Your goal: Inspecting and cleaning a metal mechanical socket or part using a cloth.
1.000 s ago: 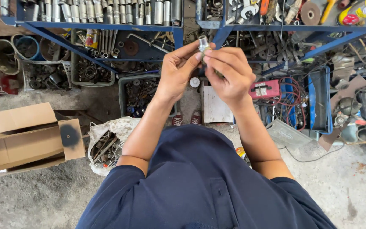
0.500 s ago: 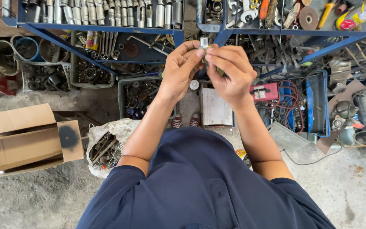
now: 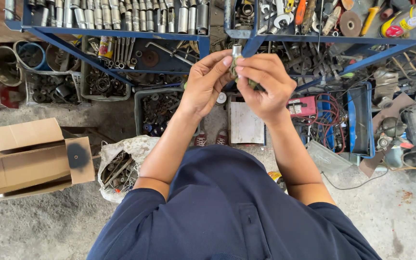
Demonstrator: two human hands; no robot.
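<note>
Rough grey concrete floor (image 3: 34,226) lies under a blue steel rack (image 3: 121,33) filled with shiny cylindrical sockets (image 3: 116,14). Raised before that rack, the left hand (image 3: 205,84) and right hand (image 3: 266,86) meet, fingertips pinched shut on a small metal cylinder (image 3: 237,50). Below sits an open cardboard box (image 3: 30,159) beside a sack of scrap metal (image 3: 119,166).

One head-worn view, steeply downward, close over raised hands and floor (image 3: 49,231).
</note>
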